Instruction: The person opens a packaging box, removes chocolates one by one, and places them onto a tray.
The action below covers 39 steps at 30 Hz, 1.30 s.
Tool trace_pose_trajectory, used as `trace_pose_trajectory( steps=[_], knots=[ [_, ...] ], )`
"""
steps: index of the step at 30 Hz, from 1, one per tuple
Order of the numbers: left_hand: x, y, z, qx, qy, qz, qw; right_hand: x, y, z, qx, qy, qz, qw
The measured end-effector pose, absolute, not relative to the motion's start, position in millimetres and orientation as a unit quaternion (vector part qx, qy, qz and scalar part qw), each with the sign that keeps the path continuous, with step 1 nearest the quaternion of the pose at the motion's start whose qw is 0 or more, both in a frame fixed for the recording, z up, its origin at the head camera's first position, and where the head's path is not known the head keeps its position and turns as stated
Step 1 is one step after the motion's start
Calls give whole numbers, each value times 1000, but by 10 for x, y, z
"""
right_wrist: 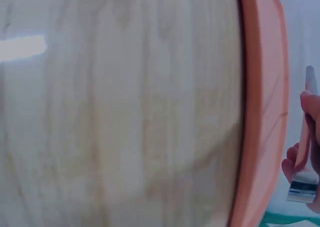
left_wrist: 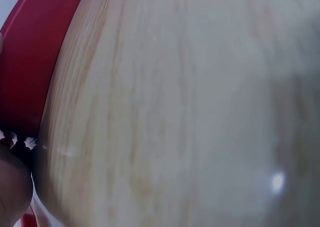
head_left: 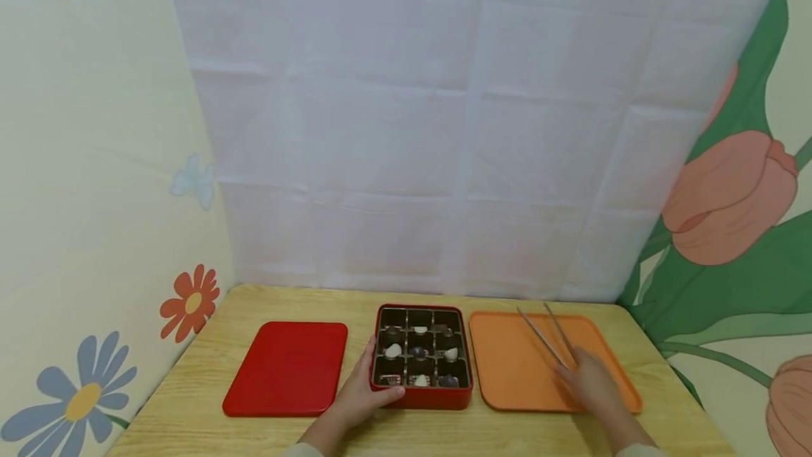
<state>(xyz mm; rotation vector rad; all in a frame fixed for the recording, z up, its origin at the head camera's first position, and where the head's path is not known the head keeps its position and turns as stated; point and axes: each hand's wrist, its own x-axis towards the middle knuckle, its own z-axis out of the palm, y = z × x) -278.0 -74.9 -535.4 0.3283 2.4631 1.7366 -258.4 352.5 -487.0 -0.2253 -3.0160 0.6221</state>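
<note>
A square red box (head_left: 438, 398) stands mid-table with a black divided insert, its compartments holding several small dark and white pieces, perhaps chocolates. At its near left corner my left hand (head_left: 358, 393) grips it, thumb along the front wall and fingers against the left side. In the left wrist view the box's red side (left_wrist: 35, 62) shows at the edge. Over the orange tray (head_left: 507, 379), my right hand (head_left: 595, 381) holds metal tongs (head_left: 543, 337) by their joined end. The tongs' arms spread apart, pointing away, with nothing visible between them.
On the left lies a flat red lid or tray (head_left: 292, 365). The orange tray sits just right of the box. Behind the wooden table (head_left: 190, 400) hangs a white cloth (head_left: 406, 125), with flower-printed sheets at both sides.
</note>
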Motion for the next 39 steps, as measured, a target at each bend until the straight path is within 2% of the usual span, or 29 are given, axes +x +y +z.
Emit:
trace_pose_trajectory(
  steps=[4,19,28,39],
  knots=[
    [-2770,-754,-5360,111,815,567,49,-2659,3390,-4755,-49,-975,211,42],
    [-2787,-760,-5369,108,815,566,56,-2840,2936,-4464,19,-976,214,44],
    [-2795,-762,-5395,103,809,575,59,-2888,2699,-4356,53,-977,207,20],
    [-2786,-754,-5423,109,818,563,32,-2946,2429,-4226,106,-977,186,-1]
  ],
)
